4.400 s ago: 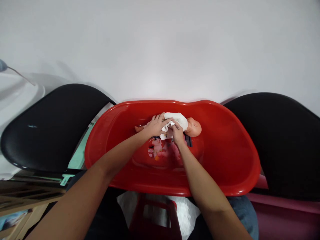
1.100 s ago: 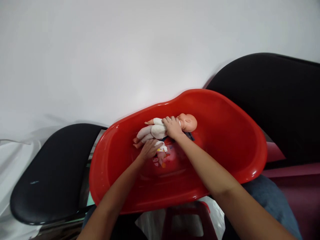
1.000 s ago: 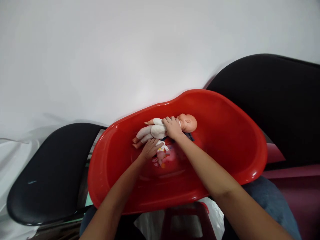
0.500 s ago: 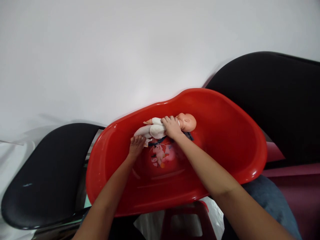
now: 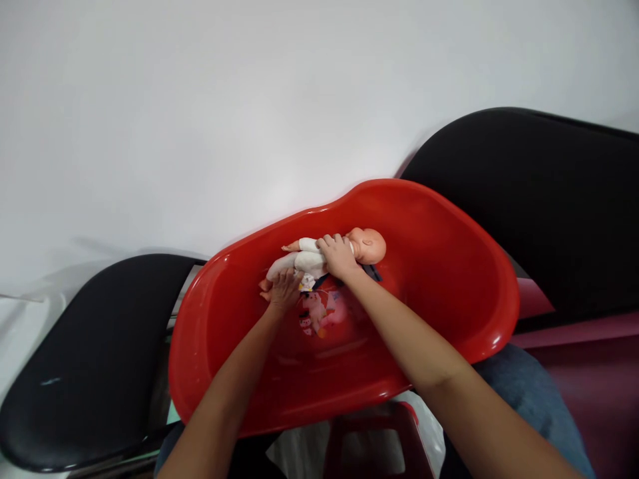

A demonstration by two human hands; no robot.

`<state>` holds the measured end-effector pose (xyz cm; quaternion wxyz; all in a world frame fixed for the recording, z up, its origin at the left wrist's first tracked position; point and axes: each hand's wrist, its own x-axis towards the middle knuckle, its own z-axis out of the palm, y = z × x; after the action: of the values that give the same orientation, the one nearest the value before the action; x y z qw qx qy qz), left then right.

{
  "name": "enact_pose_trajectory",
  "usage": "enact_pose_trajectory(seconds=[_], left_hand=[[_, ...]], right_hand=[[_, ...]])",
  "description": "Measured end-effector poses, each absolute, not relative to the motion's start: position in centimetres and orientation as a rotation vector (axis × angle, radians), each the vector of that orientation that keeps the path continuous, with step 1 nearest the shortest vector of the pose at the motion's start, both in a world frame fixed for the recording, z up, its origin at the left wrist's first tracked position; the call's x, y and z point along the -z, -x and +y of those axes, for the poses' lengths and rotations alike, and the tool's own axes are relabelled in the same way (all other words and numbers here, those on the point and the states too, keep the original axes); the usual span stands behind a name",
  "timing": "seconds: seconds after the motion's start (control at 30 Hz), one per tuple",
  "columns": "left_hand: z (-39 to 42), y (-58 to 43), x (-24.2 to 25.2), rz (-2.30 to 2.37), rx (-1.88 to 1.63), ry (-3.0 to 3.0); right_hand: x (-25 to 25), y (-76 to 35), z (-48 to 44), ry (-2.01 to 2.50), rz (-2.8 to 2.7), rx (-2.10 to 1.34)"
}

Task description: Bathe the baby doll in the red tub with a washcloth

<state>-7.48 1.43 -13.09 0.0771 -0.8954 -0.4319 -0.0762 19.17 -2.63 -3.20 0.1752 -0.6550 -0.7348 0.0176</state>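
Item: peach vinyl baby doll (image 5: 367, 245) in a white padded suit, lying lengthwise near the middle of a glossy red oval plastic bathtub (image 5: 452, 279), head toward the right end. Right hand (image 5: 337, 256): fingers curled closely over the doll's chest and upper arm, holding it. Left hand (image 5: 283, 291): fingers spread, on the doll's lower legs beside the feet; grip or mere contact impossible to tell.

Risks, as judged: slick plastic under the doll, so a sideways slide if the right-hand hold loosens; head without a hand beneath it, so free to tip toward the tub floor; tub resting close between curved panels, so possible rocking under uneven pressure.

Also present: small white printed cloth (image 5: 307, 283) beside the legs; dark navy strap (image 5: 372, 271) under the shoulder; pink cartoon picture (image 5: 319, 314) on the tub floor. Surroundings: two glossy black curved panels (image 5: 519, 213) flanking the tub; plain white wall (image 5: 299, 100) beyond; dark red plastic stool (image 5: 372, 452) and white plastic bag (image 5: 424, 432) below; blue denim knee (image 5: 529, 392) at lower right.
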Motion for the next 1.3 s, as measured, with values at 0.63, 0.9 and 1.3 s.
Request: enact_pose_trajectory(seconds=[0.63, 0.9, 1.3], left_hand=[[1.5, 13.3, 10.4, -1.307, 0.195, 2.563], [3.5, 7.8, 10.8, -1.388, 0.426, 2.612], [3.0, 9.8, 10.7, -1.604, 0.882, 2.529]], right_hand=[[3.0, -19.3, -2.8, 1.851, -2.09, -0.062], [3.0, -19.4, -2.7, 1.868, -2.111, -0.065], [2.9, -19.4, -3.5, 1.88, -2.14, -0.051]])
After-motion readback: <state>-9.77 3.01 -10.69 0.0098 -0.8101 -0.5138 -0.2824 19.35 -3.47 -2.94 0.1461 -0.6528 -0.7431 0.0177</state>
